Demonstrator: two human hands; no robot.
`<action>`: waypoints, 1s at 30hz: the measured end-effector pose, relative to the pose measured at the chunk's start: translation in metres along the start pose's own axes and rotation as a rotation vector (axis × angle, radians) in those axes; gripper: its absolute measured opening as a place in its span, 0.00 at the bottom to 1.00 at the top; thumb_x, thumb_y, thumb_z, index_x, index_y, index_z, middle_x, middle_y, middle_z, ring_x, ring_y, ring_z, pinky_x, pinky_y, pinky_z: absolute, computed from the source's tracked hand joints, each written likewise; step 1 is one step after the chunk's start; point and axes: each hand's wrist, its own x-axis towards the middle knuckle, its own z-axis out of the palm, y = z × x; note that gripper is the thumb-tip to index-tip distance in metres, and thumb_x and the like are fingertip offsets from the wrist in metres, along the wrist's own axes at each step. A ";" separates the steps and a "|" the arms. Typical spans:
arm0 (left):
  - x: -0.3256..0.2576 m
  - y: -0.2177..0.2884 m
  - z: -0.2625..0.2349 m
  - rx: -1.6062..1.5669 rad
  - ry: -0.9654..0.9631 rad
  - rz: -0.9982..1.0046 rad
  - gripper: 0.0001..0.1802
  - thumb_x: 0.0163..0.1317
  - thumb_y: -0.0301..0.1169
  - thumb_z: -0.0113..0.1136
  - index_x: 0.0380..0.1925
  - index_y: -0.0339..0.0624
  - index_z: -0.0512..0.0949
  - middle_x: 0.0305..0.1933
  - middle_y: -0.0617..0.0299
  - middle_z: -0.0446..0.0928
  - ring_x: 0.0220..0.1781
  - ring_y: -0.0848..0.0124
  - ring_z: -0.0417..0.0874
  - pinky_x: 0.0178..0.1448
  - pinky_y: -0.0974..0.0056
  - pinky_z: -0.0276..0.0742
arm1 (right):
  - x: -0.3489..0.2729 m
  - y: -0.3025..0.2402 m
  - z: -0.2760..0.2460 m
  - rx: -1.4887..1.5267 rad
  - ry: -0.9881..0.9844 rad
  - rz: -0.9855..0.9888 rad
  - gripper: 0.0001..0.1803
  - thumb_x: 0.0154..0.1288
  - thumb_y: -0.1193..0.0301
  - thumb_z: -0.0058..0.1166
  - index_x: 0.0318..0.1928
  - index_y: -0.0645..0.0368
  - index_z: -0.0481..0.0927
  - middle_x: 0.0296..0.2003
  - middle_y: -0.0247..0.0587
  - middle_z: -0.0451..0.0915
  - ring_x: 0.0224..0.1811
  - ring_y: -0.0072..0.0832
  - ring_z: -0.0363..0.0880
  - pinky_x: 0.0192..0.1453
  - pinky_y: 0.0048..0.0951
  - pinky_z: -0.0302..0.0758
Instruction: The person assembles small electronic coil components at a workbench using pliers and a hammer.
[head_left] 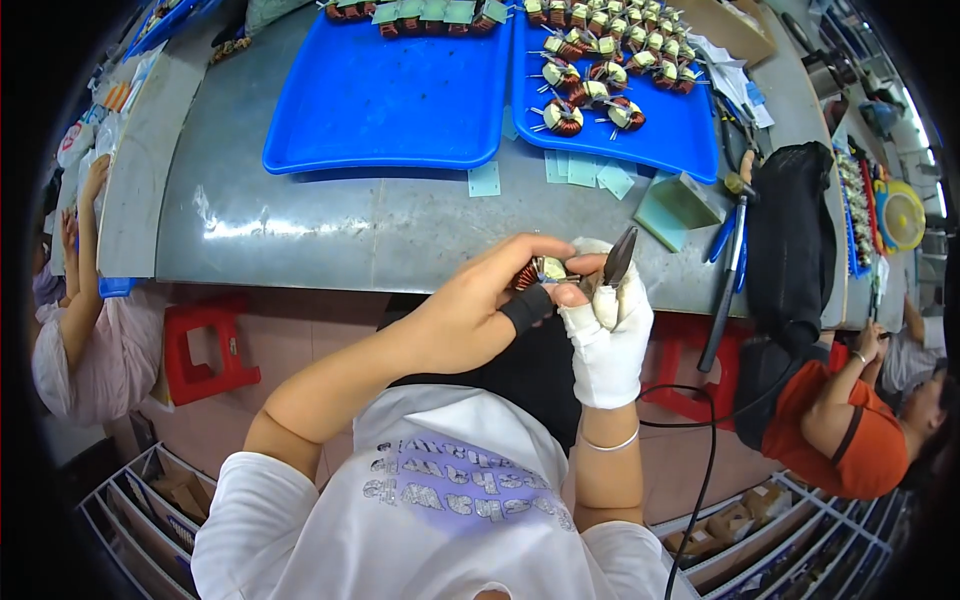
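My left hand (482, 300), a black band around its thumb, is closed on a small copper-wound coil (526, 276) with pale yellow tape, just in front of the metal table's near edge. My fingers hide much of the coil. In a white glove with bare fingertips, my right hand (610, 345) grips dark-jawed pliers (621, 254), their jaws pointing up and away from me. The two hands meet at the coil, and the pliers' handles are hidden in the glove. Whether the pliers touch the coil, I cannot tell.
Across the metal table (330, 235), a blue tray (390, 145) and a second blue tray (670, 135) carry similar coils. Pale green cards (484, 180) and a green block (675, 212) lie nearer. At right are a hammer (728, 270) and a black bag (795, 220). People work at both sides.
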 end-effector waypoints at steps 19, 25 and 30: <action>-0.012 -0.021 0.018 0.019 0.176 0.148 0.17 0.69 0.27 0.55 0.56 0.37 0.73 0.42 0.56 0.75 0.33 0.73 0.77 0.37 0.70 0.73 | -0.004 -0.001 0.018 0.451 0.205 0.282 0.20 0.62 0.71 0.65 0.50 0.62 0.72 0.33 0.32 0.74 0.33 0.15 0.70 0.34 0.18 0.68; -0.004 -0.005 0.020 -0.203 0.149 0.113 0.17 0.75 0.33 0.48 0.58 0.38 0.73 0.41 0.62 0.79 0.31 0.79 0.77 0.36 0.72 0.75 | -0.013 0.000 0.015 0.442 0.057 0.305 0.34 0.50 0.71 0.76 0.56 0.62 0.70 0.40 0.32 0.77 0.39 0.18 0.76 0.42 0.20 0.75; 0.000 -0.015 0.017 -0.305 0.196 0.124 0.14 0.73 0.34 0.52 0.49 0.35 0.79 0.50 0.53 0.82 0.30 0.79 0.77 0.35 0.73 0.75 | -0.018 0.005 0.016 0.437 0.012 0.243 0.33 0.51 0.70 0.76 0.55 0.63 0.72 0.45 0.33 0.78 0.43 0.18 0.75 0.48 0.21 0.75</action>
